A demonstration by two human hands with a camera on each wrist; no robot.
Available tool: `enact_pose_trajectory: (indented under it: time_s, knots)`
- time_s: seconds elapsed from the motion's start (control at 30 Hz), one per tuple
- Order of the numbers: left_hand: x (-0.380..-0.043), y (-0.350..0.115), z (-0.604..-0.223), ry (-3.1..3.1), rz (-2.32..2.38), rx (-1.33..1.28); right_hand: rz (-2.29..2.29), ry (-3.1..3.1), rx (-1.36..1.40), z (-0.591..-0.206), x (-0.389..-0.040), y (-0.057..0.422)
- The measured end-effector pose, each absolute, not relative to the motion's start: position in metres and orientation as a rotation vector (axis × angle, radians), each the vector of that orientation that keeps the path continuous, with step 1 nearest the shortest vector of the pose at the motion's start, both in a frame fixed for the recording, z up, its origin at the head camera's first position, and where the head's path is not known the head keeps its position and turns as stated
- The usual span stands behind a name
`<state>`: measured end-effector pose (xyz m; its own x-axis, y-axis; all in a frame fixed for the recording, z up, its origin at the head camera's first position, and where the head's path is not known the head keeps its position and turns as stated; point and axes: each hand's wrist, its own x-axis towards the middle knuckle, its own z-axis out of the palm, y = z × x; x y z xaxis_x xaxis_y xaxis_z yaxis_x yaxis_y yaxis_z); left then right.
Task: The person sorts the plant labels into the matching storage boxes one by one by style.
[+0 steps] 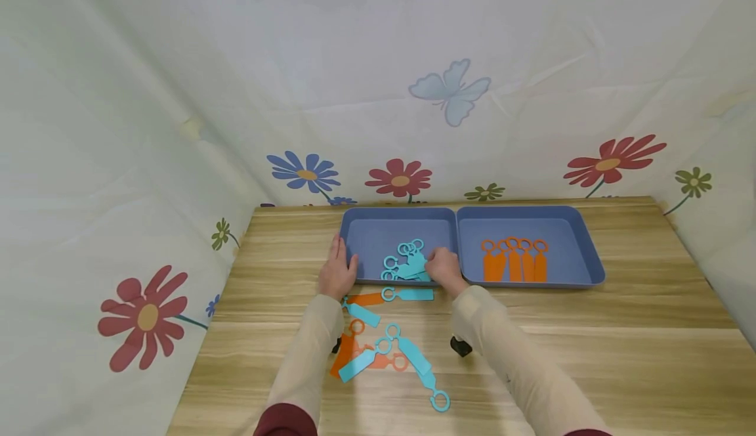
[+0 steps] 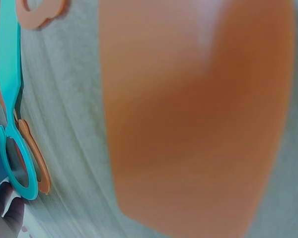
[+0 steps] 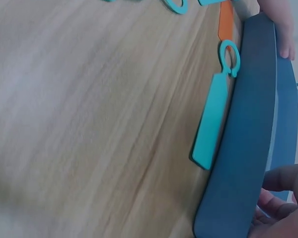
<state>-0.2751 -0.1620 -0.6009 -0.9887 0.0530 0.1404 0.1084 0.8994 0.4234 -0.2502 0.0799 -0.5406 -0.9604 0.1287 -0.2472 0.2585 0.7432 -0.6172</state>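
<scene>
My left hand (image 1: 338, 270) lies along the left wall of the left blue tray (image 1: 378, 226), its fingers straight and touching the rim. My right hand (image 1: 444, 269) reaches over that tray's front right corner, fingers curled, and pinches the end of a turquoise tag (image 1: 418, 266) with a hook ring. More turquoise tags are heaped under it. In the right wrist view the tray's front wall (image 3: 246, 124) hides what the right fingers (image 3: 280, 178) hold. Another turquoise tag (image 1: 416, 294) lies on the table just before the tray, beside an orange tag (image 1: 366, 299).
The right blue tray (image 1: 555, 232) adjoins the left one and holds several orange tags (image 1: 515, 265) side by side. Nearer me on the wooden table (image 1: 650, 344) lie mixed turquoise tags (image 1: 415, 356) and orange tags (image 1: 345, 350), some overlapping. A flowered curtain (image 1: 354, 127) hangs behind.
</scene>
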Motion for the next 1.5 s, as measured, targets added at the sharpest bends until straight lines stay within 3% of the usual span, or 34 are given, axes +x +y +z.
enact_pose_trajectory:
  time_s: [0.23, 0.67, 1.03, 1.5]
  knots:
    - [-0.274, -0.162, -0.6, -2.932, -0.664, -0.135, -1.027, 2.756, 0.159, -0.535, -0.25, 0.085]
    - [-0.273, -0.163, -0.602, -2.923, -0.679, -0.137, -0.953, 2.773, -0.393, -0.512, -0.238, 0.075]
    - [-0.274, -0.163, -0.601, -2.905, -0.668, -0.158, -0.714, 2.779, -0.875, -0.531, -0.201, 0.066]
    - [-0.275, -0.162, -0.601, -2.913, -0.677, -0.145, -0.022, 2.763, -1.536, -0.574, -0.158, 0.081]
